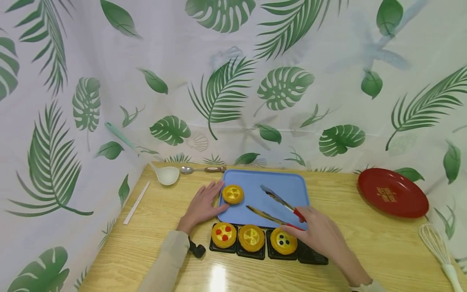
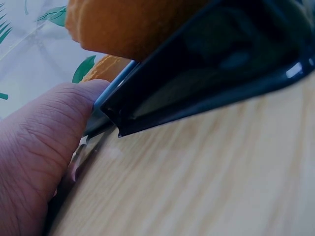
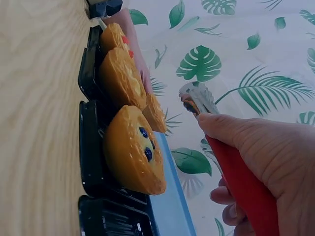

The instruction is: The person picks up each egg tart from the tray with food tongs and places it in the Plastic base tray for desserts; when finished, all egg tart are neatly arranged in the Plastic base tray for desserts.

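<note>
My right hand (image 1: pixel 321 231) grips the red handles of metal tongs (image 1: pixel 279 199), whose two arms stand apart over the blue tray (image 1: pixel 255 180). Near the tray's left side lies a tart (image 1: pixel 232 194) with a yellow top. My left hand (image 1: pixel 204 205) rests at that left edge, fingers extended, its thumb (image 2: pixel 54 123) against the rim. In front of the tray, black square holders carry a tart with red dots (image 1: pixel 224 235), a yellow-topped tart (image 1: pixel 251 238) and a tart with dark blue berries (image 3: pixel 135 150). The rightmost black holder (image 1: pixel 314 257) is partly hidden under my right hand.
Back left lie a white ladle (image 1: pixel 168 175), a wood-handled spoon (image 1: pixel 213 169) and a white stick (image 1: pixel 136 202). On the right, a red oval plate (image 1: pixel 394 182) leans near the wall cloth, with a whisk (image 1: pixel 441 247) in front of it.
</note>
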`<state>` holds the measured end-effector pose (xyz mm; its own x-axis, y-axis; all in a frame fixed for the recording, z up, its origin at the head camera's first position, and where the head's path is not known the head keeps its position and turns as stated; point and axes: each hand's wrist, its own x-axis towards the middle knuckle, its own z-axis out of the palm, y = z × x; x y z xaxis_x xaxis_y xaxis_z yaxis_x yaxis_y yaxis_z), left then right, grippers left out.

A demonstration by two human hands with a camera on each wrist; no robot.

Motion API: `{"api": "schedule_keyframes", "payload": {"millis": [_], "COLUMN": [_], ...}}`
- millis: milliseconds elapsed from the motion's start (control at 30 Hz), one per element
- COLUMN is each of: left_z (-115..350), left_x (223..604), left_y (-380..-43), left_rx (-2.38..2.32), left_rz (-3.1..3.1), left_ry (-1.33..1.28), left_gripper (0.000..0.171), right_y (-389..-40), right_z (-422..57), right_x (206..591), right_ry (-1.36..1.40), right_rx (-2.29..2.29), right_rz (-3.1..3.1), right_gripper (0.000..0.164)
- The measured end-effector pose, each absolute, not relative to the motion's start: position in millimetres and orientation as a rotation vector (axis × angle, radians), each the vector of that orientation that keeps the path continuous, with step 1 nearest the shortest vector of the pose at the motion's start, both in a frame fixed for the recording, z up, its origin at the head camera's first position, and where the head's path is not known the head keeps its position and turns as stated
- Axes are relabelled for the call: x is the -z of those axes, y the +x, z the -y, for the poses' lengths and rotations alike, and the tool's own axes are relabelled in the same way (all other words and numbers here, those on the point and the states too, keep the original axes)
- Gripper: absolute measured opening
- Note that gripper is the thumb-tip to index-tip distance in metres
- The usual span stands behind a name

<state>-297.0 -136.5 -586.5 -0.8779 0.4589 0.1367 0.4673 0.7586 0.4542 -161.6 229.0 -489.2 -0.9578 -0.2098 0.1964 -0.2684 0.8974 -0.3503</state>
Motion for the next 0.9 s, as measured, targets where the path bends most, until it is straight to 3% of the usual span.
{"api": "schedule_keyframes", "payload": {"millis": [500, 900], "left_z": [139.0, 137.6], "left_x": [588.9, 586.2], "left_y": [-298.8, -299.3], "left_rx": [0.72, 0.714], "left_rz": [2.938, 2.927], "left_ry": [-0.799, -0.821], "left_gripper": [0.098, 0.108], "right_y": [-217.5, -240.4], "right_z": [-198.9, -174.8], "right_x": [489.0, 496.5], "right_ry": [0.585, 0.618], "right_rx": [-0.462, -0.426], "right_rz": [3.011, 3.071], "right_gripper": [0.051, 0.052]}}
